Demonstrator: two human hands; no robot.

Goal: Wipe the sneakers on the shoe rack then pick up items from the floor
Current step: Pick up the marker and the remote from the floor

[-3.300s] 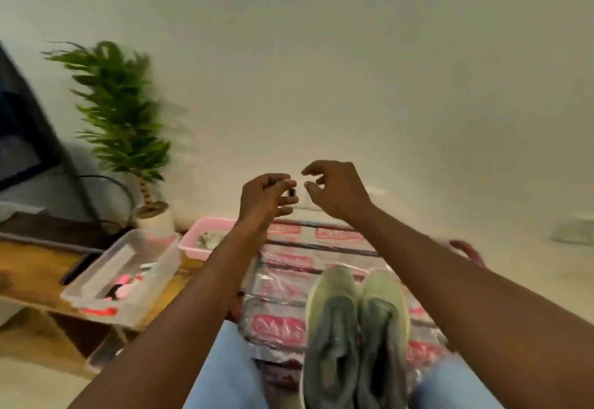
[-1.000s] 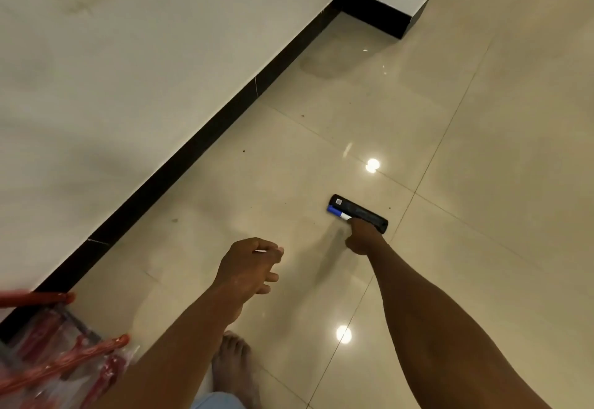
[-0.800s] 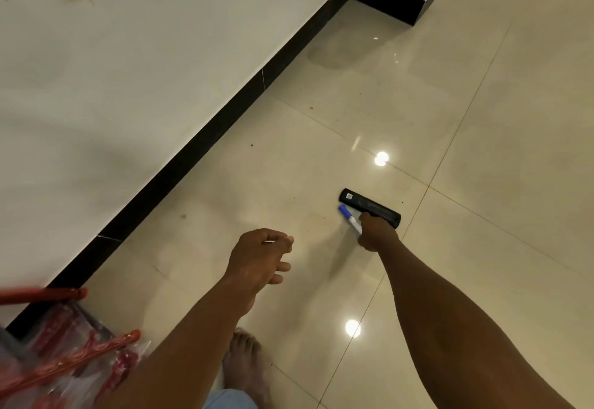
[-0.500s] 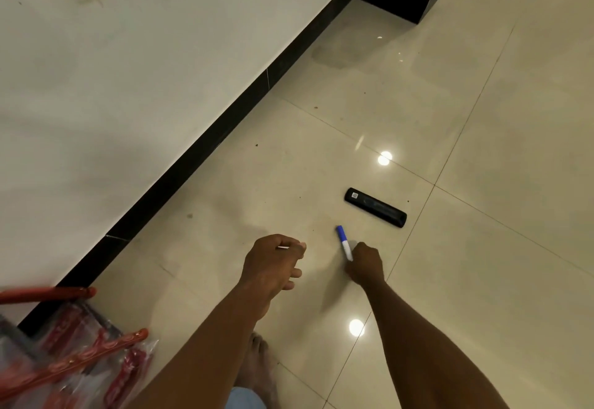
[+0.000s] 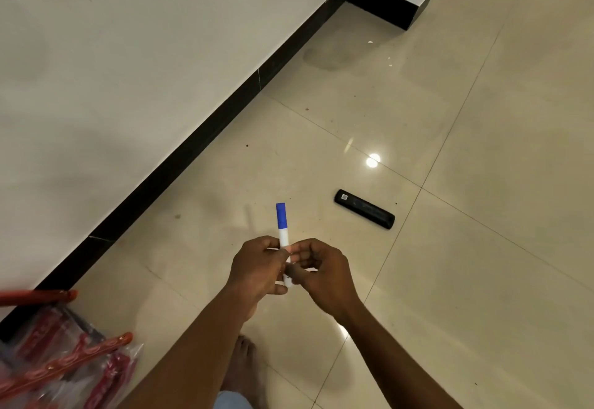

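Fingers of left hand (image 5: 257, 268) and right hand (image 5: 326, 275) pinch marker (image 5: 281, 219) over glossy beige tiles (image 5: 482, 280).

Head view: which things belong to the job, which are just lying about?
Job: blue-capped white marker pen, pinched by left hand and right hand; black bar-shaped remote-like device on the floor; red plastic-wrapped shoe rack.
Just there: black skirting board; bare foot.
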